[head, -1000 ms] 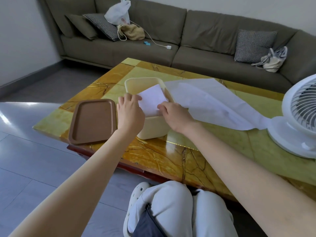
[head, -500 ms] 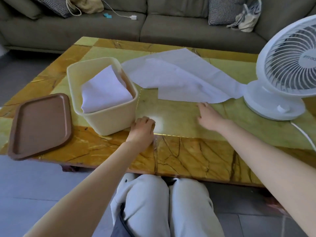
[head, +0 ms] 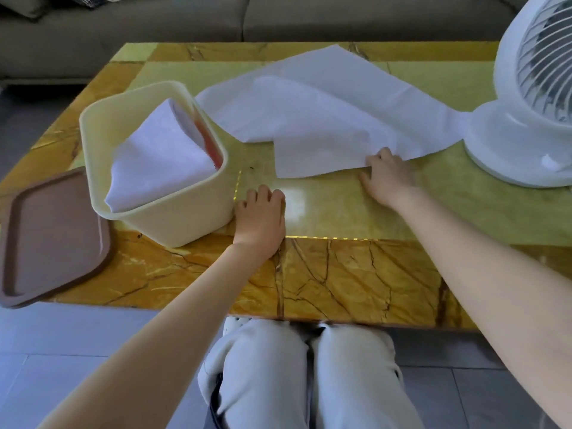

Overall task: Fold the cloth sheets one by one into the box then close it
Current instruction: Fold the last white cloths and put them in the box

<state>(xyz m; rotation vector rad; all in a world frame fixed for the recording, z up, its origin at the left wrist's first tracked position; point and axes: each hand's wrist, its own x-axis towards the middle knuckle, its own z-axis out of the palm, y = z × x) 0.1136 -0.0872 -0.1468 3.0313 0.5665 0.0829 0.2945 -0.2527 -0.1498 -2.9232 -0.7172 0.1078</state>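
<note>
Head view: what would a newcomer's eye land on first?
The loose white sheets sprawled across the middle of the table, with the right hand at their near edge. Next, the cream box at left, a folded cloth sticking up inside, the brown lid lying beside it.

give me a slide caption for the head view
Right hand grips the edge of a white sheet on the table; left hand rests beside the box.

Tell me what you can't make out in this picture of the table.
Head view only:
Box inside: folded cloth covers it, so the count of sheets beneath is hidden.
Loose sheets: they overlap; number unclear.
Right hand: fingertips meet the sheet edge; pinching or pressing, cannot tell.
Fan: cut off by the right and top edges.
Lid: cut off by the left edge.
</note>
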